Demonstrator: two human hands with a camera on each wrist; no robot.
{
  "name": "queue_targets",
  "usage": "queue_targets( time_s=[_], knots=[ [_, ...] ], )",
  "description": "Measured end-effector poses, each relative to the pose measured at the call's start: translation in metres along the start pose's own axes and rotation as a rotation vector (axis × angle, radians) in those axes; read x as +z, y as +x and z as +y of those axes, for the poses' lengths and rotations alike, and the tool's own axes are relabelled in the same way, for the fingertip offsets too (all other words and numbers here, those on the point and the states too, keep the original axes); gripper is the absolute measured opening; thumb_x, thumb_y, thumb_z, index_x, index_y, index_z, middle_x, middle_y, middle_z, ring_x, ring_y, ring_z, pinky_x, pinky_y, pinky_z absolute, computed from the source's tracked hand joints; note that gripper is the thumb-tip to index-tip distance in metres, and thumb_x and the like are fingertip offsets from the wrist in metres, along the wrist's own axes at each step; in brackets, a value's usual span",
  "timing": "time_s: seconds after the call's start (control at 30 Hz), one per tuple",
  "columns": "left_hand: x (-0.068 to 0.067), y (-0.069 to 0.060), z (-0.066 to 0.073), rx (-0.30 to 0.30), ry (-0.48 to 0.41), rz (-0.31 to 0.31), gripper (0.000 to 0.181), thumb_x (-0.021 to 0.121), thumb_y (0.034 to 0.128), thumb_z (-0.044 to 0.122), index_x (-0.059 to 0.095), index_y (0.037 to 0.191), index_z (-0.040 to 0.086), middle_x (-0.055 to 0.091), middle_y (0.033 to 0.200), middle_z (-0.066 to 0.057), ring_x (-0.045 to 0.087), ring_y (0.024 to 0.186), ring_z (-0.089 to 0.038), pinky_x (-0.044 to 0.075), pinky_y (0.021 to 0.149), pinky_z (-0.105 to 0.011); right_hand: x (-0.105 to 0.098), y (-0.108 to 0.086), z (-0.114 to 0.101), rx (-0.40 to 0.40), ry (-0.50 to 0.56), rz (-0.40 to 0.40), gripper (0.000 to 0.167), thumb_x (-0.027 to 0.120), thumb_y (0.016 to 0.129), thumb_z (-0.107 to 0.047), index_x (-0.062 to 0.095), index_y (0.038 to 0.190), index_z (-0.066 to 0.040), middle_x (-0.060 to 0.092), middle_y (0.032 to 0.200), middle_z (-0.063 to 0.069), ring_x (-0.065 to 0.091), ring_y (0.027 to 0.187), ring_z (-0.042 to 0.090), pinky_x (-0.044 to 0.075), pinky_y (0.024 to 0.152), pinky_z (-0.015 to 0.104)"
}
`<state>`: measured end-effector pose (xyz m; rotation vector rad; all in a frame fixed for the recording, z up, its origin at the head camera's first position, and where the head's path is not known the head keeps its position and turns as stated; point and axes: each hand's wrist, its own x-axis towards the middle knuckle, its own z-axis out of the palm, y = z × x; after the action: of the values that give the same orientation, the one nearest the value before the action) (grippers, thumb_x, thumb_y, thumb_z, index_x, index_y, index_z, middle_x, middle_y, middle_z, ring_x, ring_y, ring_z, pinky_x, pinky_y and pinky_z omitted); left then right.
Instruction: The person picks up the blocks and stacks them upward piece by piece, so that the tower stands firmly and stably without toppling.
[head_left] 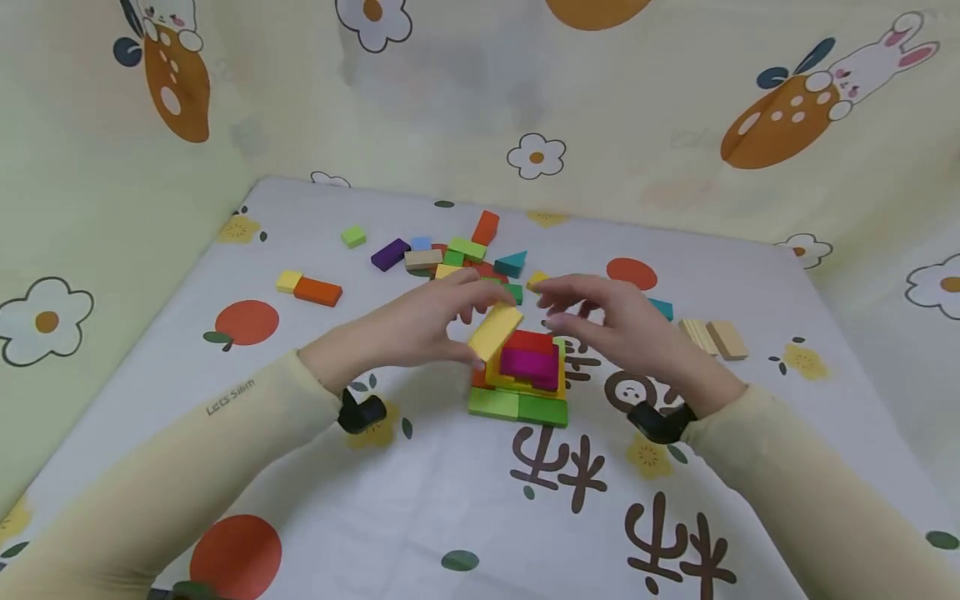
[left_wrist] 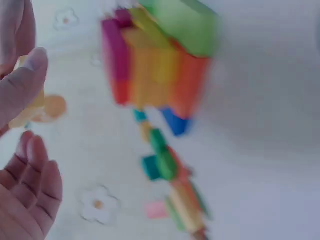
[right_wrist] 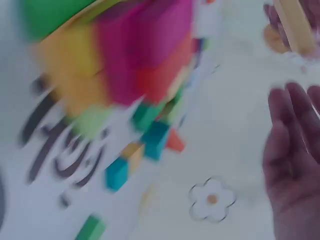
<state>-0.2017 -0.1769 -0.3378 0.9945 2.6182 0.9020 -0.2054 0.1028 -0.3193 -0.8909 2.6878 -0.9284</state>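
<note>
My left hand point(head_left: 420, 323) pinches a yellow rectangular block point(head_left: 497, 332) between thumb and fingers. The block is tilted, above the left side of a small stack of coloured blocks point(head_left: 528, 367). Light and dark green blocks point(head_left: 543, 409) line the stack's near edge, with yellow, orange, red and magenta ones behind and above them. Over the stack's far right side, my right hand point(head_left: 622, 325) has its fingers loosely bent and holds nothing. In the right wrist view, the right hand point(right_wrist: 295, 165) appears apart from the pale yellow block point(right_wrist: 295, 27). The stack is blurred in both wrist views.
A loose cluster of blocks, among them a light green one point(head_left: 467, 249) and a teal triangle point(head_left: 512, 264), lies behind the stack. An orange block point(head_left: 318, 292) touches a yellow one at the left. Wooden blocks point(head_left: 727, 340) lie at the right on the printed tablecloth point(head_left: 420, 517).
</note>
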Motion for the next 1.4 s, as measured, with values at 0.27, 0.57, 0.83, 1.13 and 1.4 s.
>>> queue_targets(
  time_s=[0.27, 0.57, 0.83, 1.13, 1.4],
  knots=[
    [-0.008, 0.011, 0.032, 0.062, 0.069, -0.086, 0.070, 0.084, 0.0842, 0.016, 0.054, 0.146, 0.029, 0.055, 0.126, -0.004, 0.058, 0.108, -0.021, 0.057, 0.086, -0.029, -0.009, 0.007, -0.010, 0.061, 0.252, -0.159, 0.036, 0.078, 0.091, -0.011, 0.066, 0.124, -0.002, 0.071, 0.103, 0.010, 0.067, 0.091, 0.021, 0.059, 0.080, 0.023],
    [-0.004, 0.026, 0.042, 0.080, 0.225, -0.175, 0.071, 0.082, 0.0855, 0.010, 0.053, 0.146, 0.033, 0.051, 0.127, -0.010, 0.062, 0.104, -0.024, 0.058, 0.082, -0.026, -0.015, 0.002, -0.011, -0.047, -0.052, -0.150, 0.032, 0.081, 0.089, -0.022, 0.069, 0.116, -0.011, 0.068, 0.095, 0.000, 0.060, 0.089, 0.017, 0.054, 0.071, 0.030],
    [-0.003, 0.029, 0.029, 0.031, 0.134, -0.132, 0.076, 0.077, 0.0887, 0.006, 0.047, 0.153, 0.034, 0.052, 0.136, -0.006, 0.062, 0.104, -0.020, 0.057, 0.082, -0.025, 0.000, 0.000, -0.005, 0.004, -0.104, 0.007, 0.032, 0.081, 0.089, -0.019, 0.070, 0.117, -0.007, 0.062, 0.091, 0.003, 0.057, 0.085, 0.020, 0.050, 0.070, 0.027],
    [-0.006, 0.027, 0.012, 0.037, -0.112, -0.203, 0.073, 0.081, 0.0875, 0.014, 0.048, 0.151, 0.027, 0.062, 0.126, 0.000, 0.061, 0.103, -0.019, 0.055, 0.090, -0.030, 0.005, 0.021, 0.007, -0.025, 0.078, -0.117, 0.035, 0.073, 0.094, -0.012, 0.067, 0.128, -0.006, 0.063, 0.106, 0.006, 0.061, 0.099, 0.020, 0.054, 0.083, 0.021],
    [-0.029, 0.003, -0.016, -0.133, -0.002, -0.094, 0.070, 0.085, 0.0839, 0.018, 0.050, 0.145, 0.017, 0.050, 0.139, -0.010, 0.056, 0.115, -0.027, 0.055, 0.093, -0.038, -0.021, 0.050, 0.009, 0.012, -0.068, -0.175, 0.052, 0.070, 0.097, -0.010, 0.054, 0.147, -0.009, 0.065, 0.125, 0.012, 0.065, 0.106, 0.024, 0.056, 0.086, 0.036]
  ],
)
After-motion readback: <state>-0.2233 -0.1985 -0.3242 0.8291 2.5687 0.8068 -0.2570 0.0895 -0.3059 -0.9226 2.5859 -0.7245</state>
